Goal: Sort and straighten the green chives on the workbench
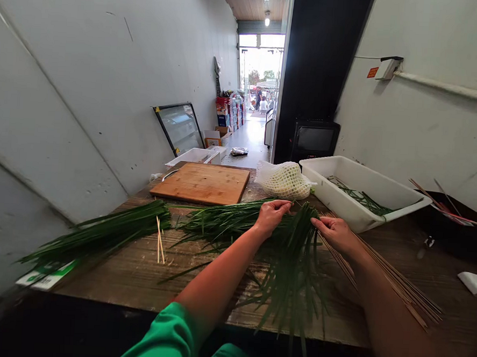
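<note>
Fan of long, narrow green leaves [299,241] runs twelve to six, tips spilling past the brown wooden table's [128,268] near edge!
Right hand [334,230], the closer one, is at three o'clock, thumb and finger pinched on its top; left hand [272,215] at nine, fingertips together, on what I can't tell. Second green-leaf bundle [220,220] beyond it; thin brown sticks [407,283] at four, white plastic tub [334,203] at two.
</note>
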Demonstrator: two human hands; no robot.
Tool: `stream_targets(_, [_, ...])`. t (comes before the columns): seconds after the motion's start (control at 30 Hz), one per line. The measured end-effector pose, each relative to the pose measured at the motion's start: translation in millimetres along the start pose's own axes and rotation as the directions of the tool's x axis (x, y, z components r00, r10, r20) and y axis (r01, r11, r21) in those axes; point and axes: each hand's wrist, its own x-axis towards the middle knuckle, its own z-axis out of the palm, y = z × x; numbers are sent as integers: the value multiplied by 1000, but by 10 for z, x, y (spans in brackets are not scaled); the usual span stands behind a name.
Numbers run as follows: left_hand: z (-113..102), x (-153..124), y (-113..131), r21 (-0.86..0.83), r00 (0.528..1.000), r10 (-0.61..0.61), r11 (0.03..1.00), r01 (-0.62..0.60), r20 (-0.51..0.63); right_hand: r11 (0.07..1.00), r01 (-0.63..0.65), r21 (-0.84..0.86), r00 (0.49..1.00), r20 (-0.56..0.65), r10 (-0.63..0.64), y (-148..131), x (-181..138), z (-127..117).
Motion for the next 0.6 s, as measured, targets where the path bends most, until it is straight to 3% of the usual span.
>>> stream_targets(0.2, [26,-7,0,-20,999,-29,999,29,-22,1000,12,3,1000,1,-12,-3,-8,7])
stream_targets(0.6, [33,31,-63,-51,994,100,993,-103,-52,1000,11,-6,1000,-1,-11,-5,-11,22])
